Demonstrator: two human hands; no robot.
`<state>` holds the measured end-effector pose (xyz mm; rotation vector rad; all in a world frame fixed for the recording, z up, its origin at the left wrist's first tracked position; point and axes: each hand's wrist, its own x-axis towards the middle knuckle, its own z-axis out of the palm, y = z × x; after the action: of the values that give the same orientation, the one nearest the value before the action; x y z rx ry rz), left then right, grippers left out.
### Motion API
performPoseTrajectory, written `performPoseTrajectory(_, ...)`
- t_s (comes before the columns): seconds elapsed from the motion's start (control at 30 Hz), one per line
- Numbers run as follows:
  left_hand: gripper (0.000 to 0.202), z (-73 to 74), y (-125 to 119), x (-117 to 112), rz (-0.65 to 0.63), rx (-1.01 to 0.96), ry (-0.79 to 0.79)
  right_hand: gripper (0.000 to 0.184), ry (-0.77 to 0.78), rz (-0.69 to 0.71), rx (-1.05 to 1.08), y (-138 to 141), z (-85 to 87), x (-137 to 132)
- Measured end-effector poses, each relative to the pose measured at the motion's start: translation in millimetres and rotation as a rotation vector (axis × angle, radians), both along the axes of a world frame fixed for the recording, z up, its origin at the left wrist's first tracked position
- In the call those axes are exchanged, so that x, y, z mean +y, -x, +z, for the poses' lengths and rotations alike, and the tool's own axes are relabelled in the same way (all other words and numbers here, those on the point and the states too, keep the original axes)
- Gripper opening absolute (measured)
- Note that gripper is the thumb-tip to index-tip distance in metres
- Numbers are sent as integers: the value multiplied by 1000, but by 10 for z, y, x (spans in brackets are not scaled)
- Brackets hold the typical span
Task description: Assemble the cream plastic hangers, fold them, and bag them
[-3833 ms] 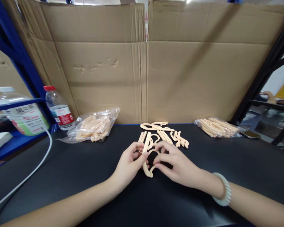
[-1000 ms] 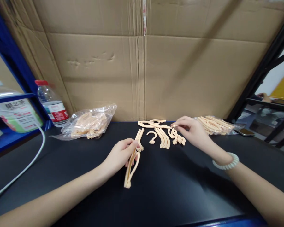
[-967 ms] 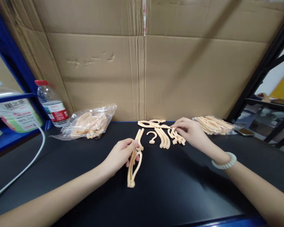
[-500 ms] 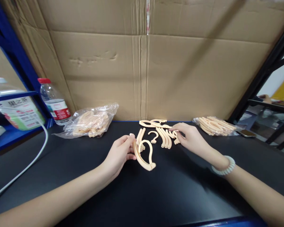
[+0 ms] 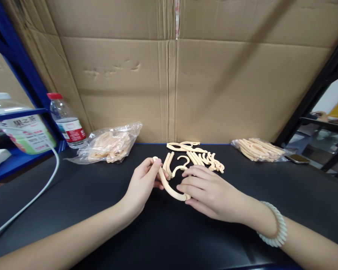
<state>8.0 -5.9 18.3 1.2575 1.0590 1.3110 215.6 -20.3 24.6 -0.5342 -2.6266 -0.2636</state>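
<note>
My left hand (image 5: 142,183) is closed on one end of a curved peach plastic hanger piece (image 5: 169,186) just above the black table (image 5: 73,210). My right hand (image 5: 207,191) has its fingers curled against the other end of that piece, and what lies under its fingers is hidden. Just beyond both hands lie several loose peach parts (image 5: 198,156), among them a small hook (image 5: 183,160) and curved arms.
A clear bag of peach parts (image 5: 109,144) lies at the back left, a second pile (image 5: 257,149) at the back right beside a phone (image 5: 298,159). A water bottle (image 5: 66,122), a white cable (image 5: 30,204), blue shelving and a cardboard wall (image 5: 169,75) ring the table.
My right hand left the loose parts at the back and came down to the curved piece. My left hand turned that piece from hanging upright to lying across between both hands.
</note>
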Motion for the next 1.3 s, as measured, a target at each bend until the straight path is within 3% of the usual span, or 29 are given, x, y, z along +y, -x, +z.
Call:
performPoseTrajectory(0.13,33,-37,0,21,6,16,26,16,30,-52,24,-28,-9,34)
performPoseTrajectory(0.23,42,-81,21,40,103,138,-97,18,41,-89,95,-22,-22,17)
performPoseTrajectory(0.33,45,-98,63,32,145,512,-483,17,23,-125,151,-16,-37,13)
performPoseTrajectory(0.43,37,-83,85,-17,5,937,-937,18,4,-164,165,-15,-49,18)
performPoseTrajectory(0.53,25,-57,65,-72,-108,1139,-1137,21,-14,-175,142,-3,-62,16)
performPoseTrajectory(0.63,16,-27,33,-95,-147,1196,-1124,23,-49,-164,120,18,-81,6)
performPoseTrajectory(0.9,22,-39,37,-55,-277,1351,-1007,25,-80,-121,122,31,-118,-13)
performPoseTrajectory(1.17,28,-42,56,-60,-387,1264,-993,18,287,-23,225,15,-83,32)
performPoseTrajectory(1.3,30,-30,57,-71,-393,1236,-1026,19,380,15,279,5,-68,68)
